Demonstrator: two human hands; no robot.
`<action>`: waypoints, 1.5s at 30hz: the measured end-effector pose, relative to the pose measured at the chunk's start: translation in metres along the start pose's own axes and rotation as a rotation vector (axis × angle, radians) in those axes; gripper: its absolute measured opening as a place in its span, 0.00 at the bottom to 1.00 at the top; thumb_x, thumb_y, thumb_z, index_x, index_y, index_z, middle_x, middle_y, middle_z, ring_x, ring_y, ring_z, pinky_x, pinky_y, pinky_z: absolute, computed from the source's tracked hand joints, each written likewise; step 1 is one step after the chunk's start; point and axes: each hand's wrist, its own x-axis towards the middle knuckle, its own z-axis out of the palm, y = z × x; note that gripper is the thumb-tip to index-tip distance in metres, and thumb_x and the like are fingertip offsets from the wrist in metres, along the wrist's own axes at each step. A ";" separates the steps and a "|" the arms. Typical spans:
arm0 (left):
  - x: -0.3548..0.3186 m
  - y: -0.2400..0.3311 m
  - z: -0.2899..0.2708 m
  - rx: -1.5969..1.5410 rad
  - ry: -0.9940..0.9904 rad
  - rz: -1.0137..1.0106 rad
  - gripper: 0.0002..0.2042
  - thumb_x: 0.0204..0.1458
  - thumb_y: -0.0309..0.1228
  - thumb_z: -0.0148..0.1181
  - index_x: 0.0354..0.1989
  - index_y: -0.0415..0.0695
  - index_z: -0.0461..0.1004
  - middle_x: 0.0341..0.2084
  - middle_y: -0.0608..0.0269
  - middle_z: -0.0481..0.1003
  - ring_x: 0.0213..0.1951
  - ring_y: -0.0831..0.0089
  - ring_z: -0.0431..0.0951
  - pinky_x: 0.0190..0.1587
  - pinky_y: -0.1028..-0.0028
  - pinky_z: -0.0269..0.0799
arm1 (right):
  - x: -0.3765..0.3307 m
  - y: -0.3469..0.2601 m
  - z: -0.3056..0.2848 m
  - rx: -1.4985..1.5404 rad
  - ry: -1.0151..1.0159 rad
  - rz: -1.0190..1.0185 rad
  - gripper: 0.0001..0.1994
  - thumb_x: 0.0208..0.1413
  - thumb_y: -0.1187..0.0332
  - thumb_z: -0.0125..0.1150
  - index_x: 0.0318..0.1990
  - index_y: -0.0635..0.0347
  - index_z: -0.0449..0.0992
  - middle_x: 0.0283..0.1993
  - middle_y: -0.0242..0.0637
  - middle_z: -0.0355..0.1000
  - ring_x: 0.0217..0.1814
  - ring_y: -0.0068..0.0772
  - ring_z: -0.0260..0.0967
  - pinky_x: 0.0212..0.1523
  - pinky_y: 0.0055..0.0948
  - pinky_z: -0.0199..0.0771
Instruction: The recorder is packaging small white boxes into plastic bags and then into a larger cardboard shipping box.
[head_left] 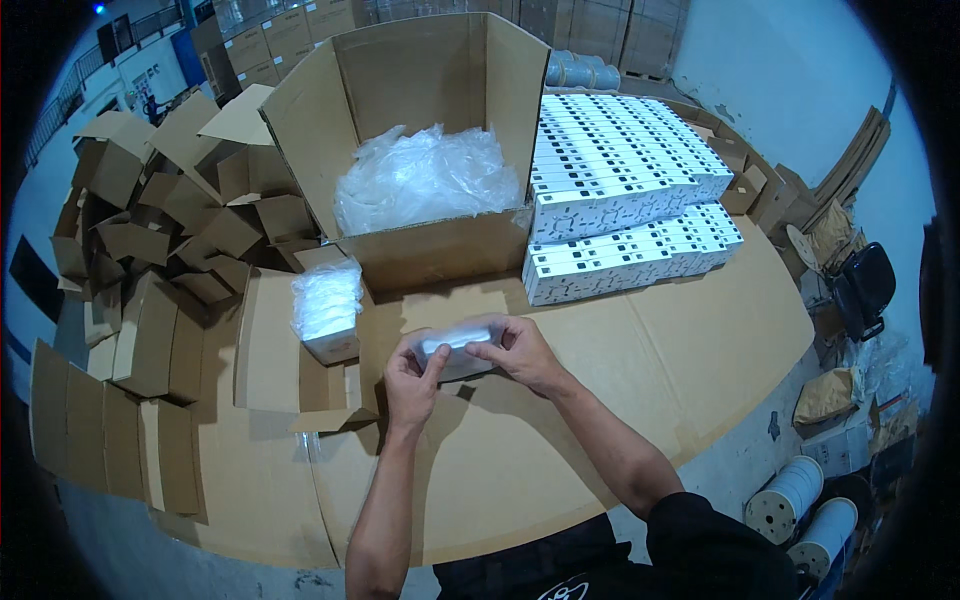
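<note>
Between my two hands is a small whitish item in clear plastic wrap [458, 338], partly blurred, so its exact kind is unclear. My left hand [410, 378] pinches its left end with the thumb on top. My right hand [522, 357] grips the right end, thumb across the near side. Left of my hands, an open cardboard box [345, 408] holds a row of similar plastic-wrapped white items [328, 305]. Behind my hands a large open carton [430, 243] contains a heap of clear plastic bags [430, 180].
White printed boxes [630, 200] are stacked in two tiers at the back right of the cardboard-covered table [640, 370]. A pile of empty cartons [190, 210] fills the left side. Cable spools [785, 500], a black chair [865, 285] and scraps stand right of the table.
</note>
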 end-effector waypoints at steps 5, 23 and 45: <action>0.002 0.003 -0.005 -0.033 -0.094 -0.054 0.05 0.60 0.25 0.65 0.42 0.39 0.77 0.39 0.64 0.79 0.41 0.80 0.75 0.47 0.77 0.71 | 0.004 0.004 -0.013 -0.030 -0.064 -0.109 0.11 0.61 0.72 0.67 0.49 0.66 0.81 0.49 0.38 0.80 0.51 0.24 0.73 0.55 0.29 0.73; 0.001 -0.006 0.000 -0.232 0.035 -0.064 0.13 0.56 0.19 0.66 0.43 0.44 0.67 0.41 0.65 0.71 0.45 0.78 0.71 0.51 0.76 0.67 | 0.000 -0.011 -0.013 -0.244 -0.139 -0.512 0.13 0.53 0.78 0.66 0.47 0.62 0.82 0.55 0.41 0.74 0.59 0.34 0.70 0.60 0.34 0.70; -0.005 0.028 -0.004 0.668 -0.100 0.456 0.13 0.50 0.22 0.70 0.44 0.40 0.80 0.39 0.59 0.81 0.47 0.63 0.77 0.48 0.67 0.74 | -0.007 -0.026 -0.012 -0.551 -0.095 -0.213 0.15 0.53 0.67 0.72 0.48 0.58 0.83 0.48 0.39 0.80 0.47 0.36 0.77 0.49 0.35 0.76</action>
